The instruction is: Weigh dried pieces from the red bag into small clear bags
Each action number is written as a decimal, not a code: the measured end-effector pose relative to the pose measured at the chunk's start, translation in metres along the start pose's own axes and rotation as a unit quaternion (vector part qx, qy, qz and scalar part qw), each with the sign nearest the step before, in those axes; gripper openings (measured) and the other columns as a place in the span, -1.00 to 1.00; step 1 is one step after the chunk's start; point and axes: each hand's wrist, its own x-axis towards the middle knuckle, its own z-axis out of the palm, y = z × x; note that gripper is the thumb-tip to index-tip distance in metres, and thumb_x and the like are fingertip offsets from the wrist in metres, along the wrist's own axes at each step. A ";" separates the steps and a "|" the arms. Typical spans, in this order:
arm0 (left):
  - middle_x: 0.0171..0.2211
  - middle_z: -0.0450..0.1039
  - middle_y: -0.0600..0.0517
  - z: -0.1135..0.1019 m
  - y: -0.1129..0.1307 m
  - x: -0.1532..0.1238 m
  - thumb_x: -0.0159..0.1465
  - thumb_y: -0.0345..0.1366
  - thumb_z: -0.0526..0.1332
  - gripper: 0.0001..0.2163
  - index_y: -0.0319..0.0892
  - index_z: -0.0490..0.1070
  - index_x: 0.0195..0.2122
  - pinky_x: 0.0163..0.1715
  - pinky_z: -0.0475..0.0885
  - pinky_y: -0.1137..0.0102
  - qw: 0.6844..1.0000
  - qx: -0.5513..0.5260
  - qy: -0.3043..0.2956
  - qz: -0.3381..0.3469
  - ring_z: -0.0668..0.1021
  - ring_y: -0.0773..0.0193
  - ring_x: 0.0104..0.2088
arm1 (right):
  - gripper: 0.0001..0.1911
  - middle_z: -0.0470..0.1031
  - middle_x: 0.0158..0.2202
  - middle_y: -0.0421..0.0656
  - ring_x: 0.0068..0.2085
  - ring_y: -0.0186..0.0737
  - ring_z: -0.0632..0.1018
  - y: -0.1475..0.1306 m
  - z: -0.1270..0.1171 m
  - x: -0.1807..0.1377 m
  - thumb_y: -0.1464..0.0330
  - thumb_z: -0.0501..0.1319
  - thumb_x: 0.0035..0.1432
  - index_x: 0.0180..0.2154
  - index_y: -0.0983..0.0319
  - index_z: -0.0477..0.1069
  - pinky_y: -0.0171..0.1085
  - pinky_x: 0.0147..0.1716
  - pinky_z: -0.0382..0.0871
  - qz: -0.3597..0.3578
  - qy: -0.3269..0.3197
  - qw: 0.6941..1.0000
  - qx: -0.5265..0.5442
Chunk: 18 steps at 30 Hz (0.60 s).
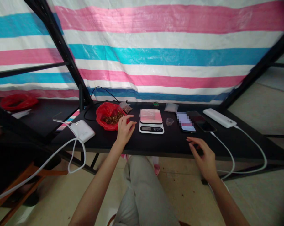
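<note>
My left hand (126, 129) hovers between a red plastic bag (101, 113) and a white kitchen scale (151, 130), its fingers apart and nothing visible in them. Small brown dried pieces (112, 118) fill the opened bag. On the scale's platform lies a clear plastic bag (147, 113). Over the table's front edge, below a lit phone (185, 121), my right hand (204, 153) is loosely curved, thumb and fingers apart, holding nothing I can see. A small clear cup (169, 121) stands to the right of the scale.
Behind the scale lie a filled clear bag (125, 107), green batteries (155, 104) and a whitish clear bag (171, 107). A dark phone (205, 122) and white power bank (219, 118) are cabled at right. Another white power bank (82, 130) sits left on the black table (153, 146).
</note>
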 end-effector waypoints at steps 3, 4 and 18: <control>-0.12 0.38 -0.04 0.002 -0.002 -0.001 0.16 -0.41 0.19 -0.94 -0.13 0.42 -0.40 -0.07 0.31 0.19 1.000 -0.001 0.012 0.003 0.36 0.17 -0.07 | -0.79 0.50 -0.25 -0.13 -0.25 -0.22 0.49 0.008 -0.024 -0.052 0.26 0.09 0.17 -0.22 0.17 0.42 -0.27 -0.26 0.34 0.048 0.011 0.999 -0.022; -0.12 0.38 -0.05 0.003 -0.002 -0.001 0.17 -0.41 0.19 -0.94 -0.13 0.42 -0.40 -0.07 0.31 0.19 1.000 -0.002 0.014 0.003 0.36 0.16 -0.07 | -0.77 0.51 -0.26 -0.13 -0.29 -0.22 0.50 0.013 -0.030 -0.071 0.24 0.09 0.16 -0.22 0.17 0.43 -0.28 -0.30 0.35 0.078 0.017 0.996 -0.037; -0.18 0.35 -0.06 0.003 0.000 0.001 0.18 -0.41 0.14 -0.93 -0.14 0.39 -0.38 -0.07 0.28 0.22 0.999 0.002 0.009 -0.037 0.35 0.16 -0.09 | -0.61 0.55 -0.24 -0.07 -0.22 -0.05 0.54 0.087 0.004 -0.278 0.16 0.01 0.02 -0.22 0.18 0.46 -0.12 -0.24 0.38 0.348 -0.158 0.921 -0.078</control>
